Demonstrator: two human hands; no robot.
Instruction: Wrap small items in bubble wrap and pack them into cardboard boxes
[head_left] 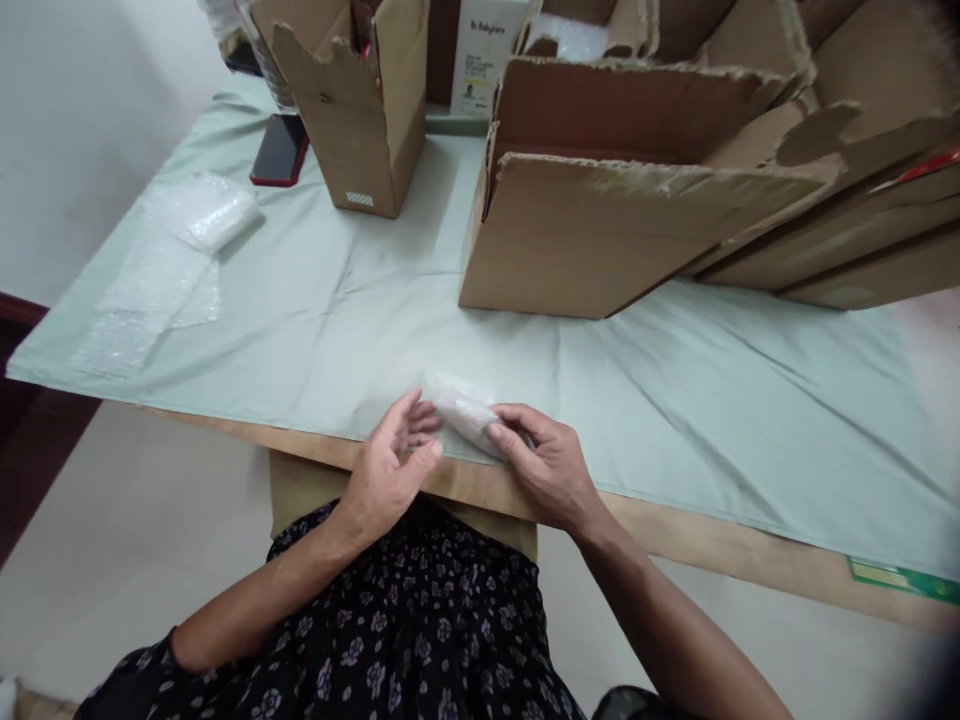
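A small bubble-wrap bundle [466,408] lies near the front edge of the cloth-covered table; what is inside it, if anything, is hidden. My right hand [546,462] grips the bundle's right end between thumb and fingers. Just left of the bundle, my left hand [391,455] is open, fingers apart and slightly curled, with nothing in it. Further back on the left lie loose sheets of bubble wrap [161,290], partly rolled at one end.
A narrow cardboard box [349,125] stands at the back, left of a wider cut-open carton [570,235]. More cardboard boxes [840,250] fill the back right. A phone [279,150] lies by the narrow box, and a white printed box [484,60] stands behind.
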